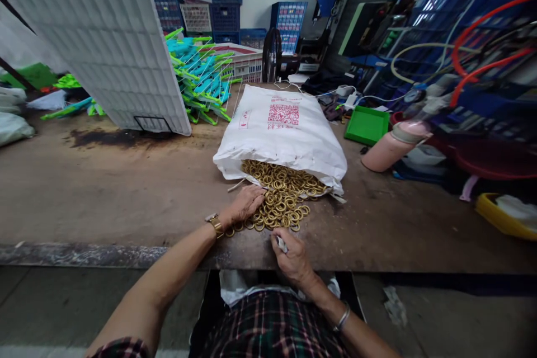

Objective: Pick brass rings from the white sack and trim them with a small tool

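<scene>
A white woven sack [289,137] with red print lies on its side on the table, its mouth towards me. Brass-coloured rings [283,204] spill out of it in a heap. My left hand [245,203] rests at the heap's left side, fingers stretched over the rings; the fingertips are partly hidden. Just in front of the heap, near the table edge, my right hand [292,254] is closed. A small pale, greyish piece shows between its thumb and fingers, too little to name. Below the edge, whitish plastic [239,291] shows at my lap.
A white ribbed panel [109,39] stands at the left, beside green and blue plastic pieces [203,81]. On the right are a green tray [367,125], a pink cylinder [390,148] and a yellow basin [503,218]. A black fan [272,56] and crates stand behind.
</scene>
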The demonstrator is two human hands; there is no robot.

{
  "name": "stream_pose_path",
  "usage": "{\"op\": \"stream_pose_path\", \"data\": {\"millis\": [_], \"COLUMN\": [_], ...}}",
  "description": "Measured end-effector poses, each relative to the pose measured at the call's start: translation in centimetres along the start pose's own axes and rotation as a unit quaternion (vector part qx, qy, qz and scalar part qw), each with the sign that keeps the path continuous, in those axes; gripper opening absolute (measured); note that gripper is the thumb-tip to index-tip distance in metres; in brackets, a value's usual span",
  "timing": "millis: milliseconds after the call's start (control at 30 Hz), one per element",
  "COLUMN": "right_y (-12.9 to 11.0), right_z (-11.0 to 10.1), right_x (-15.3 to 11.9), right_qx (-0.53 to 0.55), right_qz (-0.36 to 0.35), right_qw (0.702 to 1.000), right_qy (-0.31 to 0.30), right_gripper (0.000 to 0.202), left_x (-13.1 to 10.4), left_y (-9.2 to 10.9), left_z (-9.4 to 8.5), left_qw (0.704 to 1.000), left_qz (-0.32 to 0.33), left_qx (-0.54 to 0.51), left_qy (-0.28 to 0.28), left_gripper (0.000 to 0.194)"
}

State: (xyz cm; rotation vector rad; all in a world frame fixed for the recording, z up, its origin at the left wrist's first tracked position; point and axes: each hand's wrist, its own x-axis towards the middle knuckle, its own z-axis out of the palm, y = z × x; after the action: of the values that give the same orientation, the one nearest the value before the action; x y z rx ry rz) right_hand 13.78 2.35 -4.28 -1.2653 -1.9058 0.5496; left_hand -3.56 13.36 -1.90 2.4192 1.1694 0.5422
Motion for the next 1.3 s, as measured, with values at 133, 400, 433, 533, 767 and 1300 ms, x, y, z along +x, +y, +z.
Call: {"op": "stream_pose_path", "data": {"millis": [133,400,433,533,767,1300], "right_y": [-0.2,1.4,2.1,4.0,4.7,5.1], "right_z": [0.1,-2.7,-3.5,-5.8,-5.9,-5.1], "right_x": [0.0,-0.1,-0.2,0.0,0.0,-1.0], "right_qx": [0.004,-0.013,-0.024,-0.05,-0.117,-0.237], "right_qz": [-0.008,0.08,0.102,0.162,0.124,-0.035], "right_qw": [1.0,0.991,0.987,0.972,0.98,0.967], "right_qy": [-0.003,0.105,0.123,0.161,0.1,0.084], "right_gripper": [0.012,0.019,0.019,0.021,0.023,0.019], "left_x": [-0.3,-6.9,-8.3,-11.8,-13.1,-11.7], "left_y": [0.8,0.1,0.2,1.4,4.8,5.3], "left_z": [-0.5,-0.7,-0.3,1.4,3.2,1.2], "left_qw": [0.997,0.957,0.953,0.955,0.939,0.91], "left_qz": [-0.017,-0.154,-0.168,-0.19,-0.211,-0.337], "left_qx": [-0.072,-0.037,-0.008,0.066,0.116,0.164], "left_qy": [0.017,0.242,0.253,0.218,0.246,0.178], "left_gripper": [0.035,0.033,0.035,0.039,0.041,0.014]}}
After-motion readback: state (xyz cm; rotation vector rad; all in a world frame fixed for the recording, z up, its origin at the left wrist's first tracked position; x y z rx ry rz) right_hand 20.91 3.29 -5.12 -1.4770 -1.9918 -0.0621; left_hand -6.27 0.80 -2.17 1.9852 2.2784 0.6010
